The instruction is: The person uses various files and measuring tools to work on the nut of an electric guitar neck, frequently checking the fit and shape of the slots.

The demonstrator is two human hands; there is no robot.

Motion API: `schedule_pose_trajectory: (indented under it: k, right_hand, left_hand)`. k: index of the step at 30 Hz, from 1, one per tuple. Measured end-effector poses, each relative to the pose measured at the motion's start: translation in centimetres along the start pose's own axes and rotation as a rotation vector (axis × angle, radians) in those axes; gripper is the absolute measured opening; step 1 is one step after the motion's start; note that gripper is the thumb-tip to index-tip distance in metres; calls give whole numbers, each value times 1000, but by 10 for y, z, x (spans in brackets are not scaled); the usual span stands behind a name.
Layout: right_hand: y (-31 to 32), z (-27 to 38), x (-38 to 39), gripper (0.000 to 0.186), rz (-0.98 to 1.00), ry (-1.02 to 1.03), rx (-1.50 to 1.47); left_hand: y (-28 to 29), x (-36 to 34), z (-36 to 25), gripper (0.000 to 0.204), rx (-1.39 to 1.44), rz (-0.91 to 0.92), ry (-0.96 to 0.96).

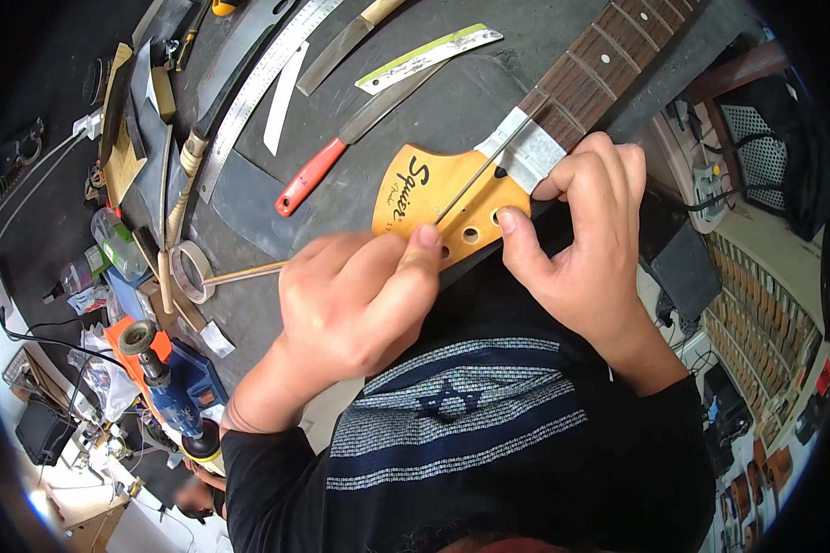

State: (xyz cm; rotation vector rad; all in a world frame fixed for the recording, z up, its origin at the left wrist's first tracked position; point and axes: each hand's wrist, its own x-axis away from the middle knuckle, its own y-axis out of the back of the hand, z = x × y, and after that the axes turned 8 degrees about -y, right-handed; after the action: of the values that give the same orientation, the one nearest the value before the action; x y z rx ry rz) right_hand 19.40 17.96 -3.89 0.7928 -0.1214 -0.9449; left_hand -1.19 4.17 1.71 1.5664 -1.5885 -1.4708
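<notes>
My left hand [360, 290] is closed round a thin file-like metal rod [480, 172]. The rod slants away up and right, across the headstock and over grey tape wrapped at the nut [526, 146]. The yellow-wood headstock [443, 189] belongs to a guitar neck with a dark fretboard [599, 69], lying over the bench edge. My right hand [586, 221] grips its near side, thumb on the headstock by the tuner holes and fingers curled beside the tape. A slim striped stick [244, 274] like a pencil pokes out left of my left hand; whether I hold it is hidden.
Beyond the headstock lie a red-handled blade [312, 175], a green-and-white strip [429, 57], a steel ruler [258, 88] and a wooden-handled file [341, 51]. A tape roll [192, 272] sits left, near an orange-and-blue rotary tool [171, 382]. A rack [765, 350] stands right.
</notes>
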Motion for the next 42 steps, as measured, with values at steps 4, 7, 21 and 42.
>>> schedule_pose_trajectory:
  k: [4,7,21,42]
  right_hand:
    - [0,-2,0,37,-6,2,28]
    - [-1,-2,2,37,-9,-6,16]
    - [-3,0,3,38,-23,-24,47]
    - [0,2,2,39,-11,-35,61]
  left_hand:
    - [-8,-7,3,25,-30,-34,-47]
    - [-4,14,1,25,-24,-47,-39]
    - [-3,11,2,25,-43,-28,-45]
    - [-16,-8,4,20,-20,-77,-55]
